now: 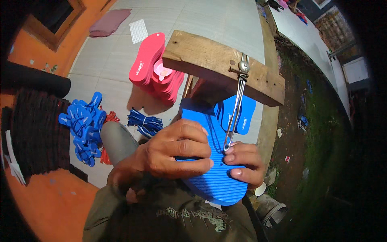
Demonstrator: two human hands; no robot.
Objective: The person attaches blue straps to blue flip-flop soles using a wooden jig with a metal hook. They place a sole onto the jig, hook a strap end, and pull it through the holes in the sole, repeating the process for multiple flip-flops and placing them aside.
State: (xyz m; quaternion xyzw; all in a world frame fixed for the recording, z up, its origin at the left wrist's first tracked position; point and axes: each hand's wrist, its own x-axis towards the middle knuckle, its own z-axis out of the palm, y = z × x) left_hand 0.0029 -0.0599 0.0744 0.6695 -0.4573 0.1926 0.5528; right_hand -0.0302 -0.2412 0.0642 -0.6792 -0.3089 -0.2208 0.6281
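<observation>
A blue flip-flop sole [219, 187] lies in front of me, its ridged face up, with small holes in it. My left hand [179, 149] is closed at the sole's left side, fingers curled over it; anything else inside the fist is hidden. From the right edge my right hand [246, 163] grips the same sole, its fingertips on the ridges. A long thin metal hook [236, 115] slants down from a wooden beam [201, 52], its tip reaching the sole beside my right fingertips. A bolt [243, 66] and a bent nail sit where the hook meets the beam.
Stacked red soles [145, 60] carry a small pink dish [162, 71]. More blue soles [240, 117] lie beneath the beam. Left are a bundle of dark blue straps [145, 123], piled blue flip-flops [86, 125] and red straps [105, 155]. A bucket [274, 211] stands at lower right.
</observation>
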